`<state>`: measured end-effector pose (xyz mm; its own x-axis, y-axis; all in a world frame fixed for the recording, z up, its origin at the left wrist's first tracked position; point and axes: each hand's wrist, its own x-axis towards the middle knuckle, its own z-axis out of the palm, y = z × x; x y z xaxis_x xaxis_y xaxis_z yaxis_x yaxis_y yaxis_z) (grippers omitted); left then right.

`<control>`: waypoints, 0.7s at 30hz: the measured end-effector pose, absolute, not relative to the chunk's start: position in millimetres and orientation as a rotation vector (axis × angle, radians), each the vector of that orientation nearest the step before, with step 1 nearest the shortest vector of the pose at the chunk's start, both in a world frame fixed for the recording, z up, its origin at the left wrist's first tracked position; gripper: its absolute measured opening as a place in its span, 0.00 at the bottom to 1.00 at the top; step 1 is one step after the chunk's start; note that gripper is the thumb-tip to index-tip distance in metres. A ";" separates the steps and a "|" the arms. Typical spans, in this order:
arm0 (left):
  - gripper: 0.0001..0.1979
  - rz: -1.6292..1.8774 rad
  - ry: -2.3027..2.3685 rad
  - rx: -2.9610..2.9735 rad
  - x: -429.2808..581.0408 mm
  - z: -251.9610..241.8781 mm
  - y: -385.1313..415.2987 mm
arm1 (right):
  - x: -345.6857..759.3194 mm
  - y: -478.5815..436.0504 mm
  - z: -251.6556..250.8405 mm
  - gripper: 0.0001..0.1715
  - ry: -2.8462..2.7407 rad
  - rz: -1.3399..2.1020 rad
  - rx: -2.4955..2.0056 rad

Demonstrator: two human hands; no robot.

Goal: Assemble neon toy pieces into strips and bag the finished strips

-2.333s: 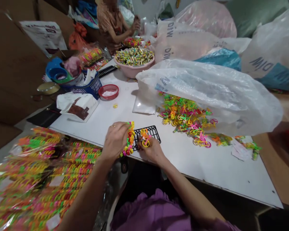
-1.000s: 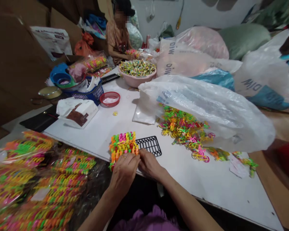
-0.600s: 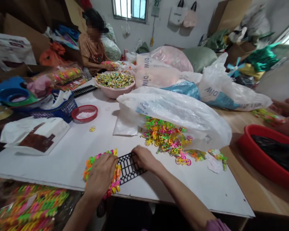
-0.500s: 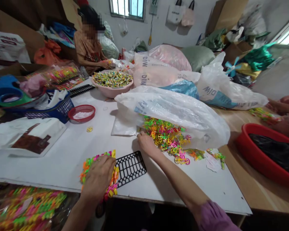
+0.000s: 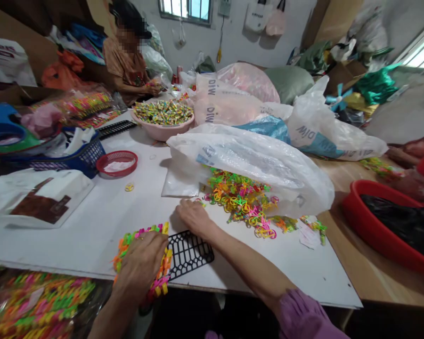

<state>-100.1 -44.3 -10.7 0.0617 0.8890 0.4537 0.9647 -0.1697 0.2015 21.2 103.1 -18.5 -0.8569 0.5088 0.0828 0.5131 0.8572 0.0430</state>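
My left hand (image 5: 143,254) lies over a black slotted plastic rack (image 5: 189,256), fingers curved down and together, gripping its left half. Bright plastic toy pieces (image 5: 160,282) in yellow, pink, green and orange fill that covered half; the right half shows bare slots. Just beyond the rack, on the white table, is my right hand (image 5: 192,216) with its fingers curled and pressed together. Whatever its fingertips hold is hidden. Right of it, a heap of small colourful wheeled plastic toys (image 5: 242,195) spills from a large clear plastic bag (image 5: 268,165).
A pink basin (image 5: 166,129) full of small wrapped pieces stands at the back, near a seated person (image 5: 125,61). On the left are a red basket (image 5: 116,165), a blue basket (image 5: 88,157) and a white bag (image 5: 63,197). A red tub (image 5: 356,202) stands at right.
My right hand has drawn back from the edge of the toy heap, moving left toward the rack. My left hand stays on the rack.
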 end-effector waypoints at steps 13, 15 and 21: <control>0.11 -0.649 -2.077 -2.162 -93.8 1.4 -51.5 | 67.2 89.5 -21.3 0.12 -2.731 0.232 -1.308; 0.11 -0.646 -2.088 -2.156 -94.1 1.8 -49.4 | 47.7 93.5 -22.5 0.15 -2.689 0.265 -1.456; 0.11 -0.606 -2.159 -2.152 -95.9 9.8 -38.1 | 28.5 102.7 -22.7 0.11 -2.517 0.477 -1.591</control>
